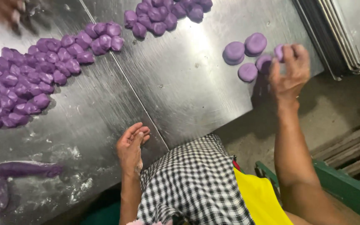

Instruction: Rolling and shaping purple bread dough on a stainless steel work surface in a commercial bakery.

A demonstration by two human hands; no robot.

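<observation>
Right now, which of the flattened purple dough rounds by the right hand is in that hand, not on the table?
The round pinched in the right hand; the other rounds lie flat on the steel table.

Table (180, 83): glossy scuffed steel, flour-smeared. Dough balls (26, 75): smooth matt purple. Apron (192, 183): checked woven cloth.

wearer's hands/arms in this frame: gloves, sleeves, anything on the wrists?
Both bare: no gloves, sleeves, watch or rings visible on the left hand or the right hand. Forearms uncovered to the frame edge. Clothing shows only at the body: a black-and-white checked cloth and a yellow garment.
</observation>
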